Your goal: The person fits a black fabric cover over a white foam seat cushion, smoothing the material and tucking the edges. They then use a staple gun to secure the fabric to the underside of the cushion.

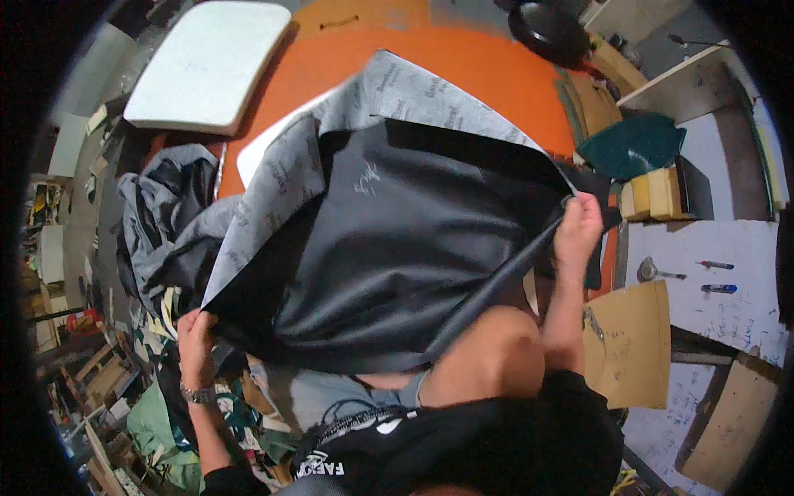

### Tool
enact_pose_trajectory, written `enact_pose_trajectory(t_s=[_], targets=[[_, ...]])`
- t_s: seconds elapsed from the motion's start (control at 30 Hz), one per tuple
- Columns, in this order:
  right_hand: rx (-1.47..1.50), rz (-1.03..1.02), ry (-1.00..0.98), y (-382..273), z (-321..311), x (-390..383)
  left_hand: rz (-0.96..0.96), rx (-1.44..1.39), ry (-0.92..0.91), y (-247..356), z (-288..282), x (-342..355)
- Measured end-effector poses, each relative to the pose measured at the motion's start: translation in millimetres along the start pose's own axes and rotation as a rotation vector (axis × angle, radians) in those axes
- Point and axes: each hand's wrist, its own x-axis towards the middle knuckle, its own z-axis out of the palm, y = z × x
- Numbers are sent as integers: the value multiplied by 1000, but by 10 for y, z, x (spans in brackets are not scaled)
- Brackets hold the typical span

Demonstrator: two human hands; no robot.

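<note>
A large sheet of black leather-like upholstery material stretches between my two hands, its grey printed backing folded over along the far and left edges. My left hand is closed on its left corner, low at the left. Higher up at the right, my right hand pinches the opposite edge. The middle sags in soft folds above my bare knee. Some light handwriting shows on the black face. Part of a white padded piece peeks out from under the sheet's far left side.
An orange surface lies beneath, with a white cushion-like panel at the far left. Crumpled grey-black material is heaped at the left. At right are a dark green piece, yellow foam blocks, markers and a tan board.
</note>
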Motion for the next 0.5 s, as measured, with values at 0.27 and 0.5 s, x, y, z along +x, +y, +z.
enact_pose_trajectory(t_s=[0.27, 0.5], targets=[[-818, 210, -1160, 144, -101, 507, 31, 773, -426, -486, -44, 196], [-451, -134, -468, 644, 649, 934, 370, 294, -32, -28, 794, 1815]])
